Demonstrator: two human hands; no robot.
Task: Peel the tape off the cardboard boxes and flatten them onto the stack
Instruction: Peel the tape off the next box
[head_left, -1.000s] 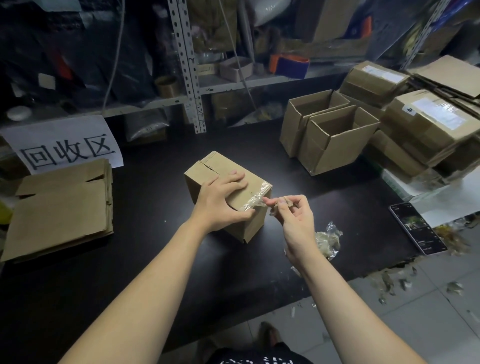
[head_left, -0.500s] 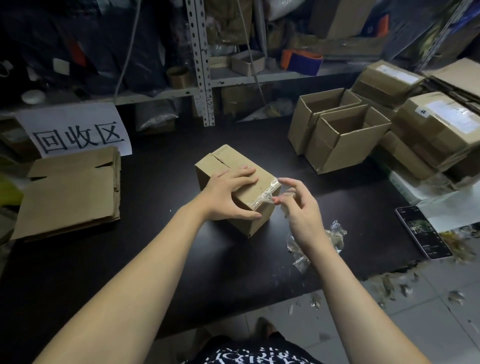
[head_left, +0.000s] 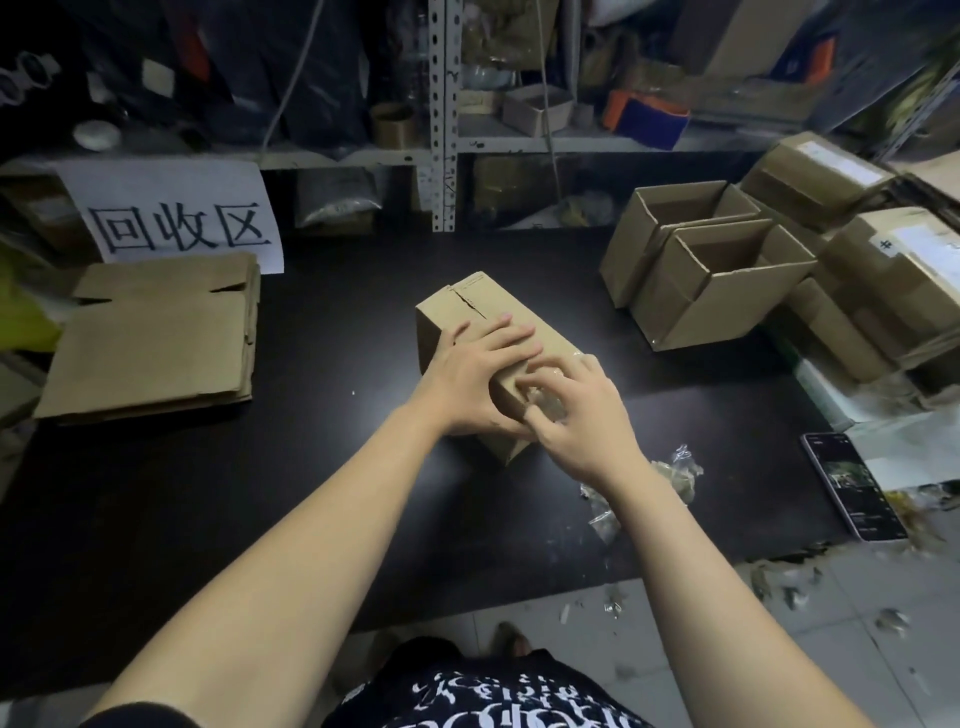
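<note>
Box (head_left: 470, 304) mid-table. Left hand (head_left: 480, 371) lies flat on top, fingers straight, pinning it. Right hand (head_left: 584, 415) curled at tape (head_left: 548, 401) on the near end; real pinch or not, can't tell. Suggest: lift a corner, pull low along the seam. Count: one box in work, two open boxes (head_left: 727, 306), one flattened stack (head_left: 150, 343).

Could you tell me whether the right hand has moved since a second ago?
Yes: the right hand has come in leftward, from beside the box onto its taped near corner.
</note>
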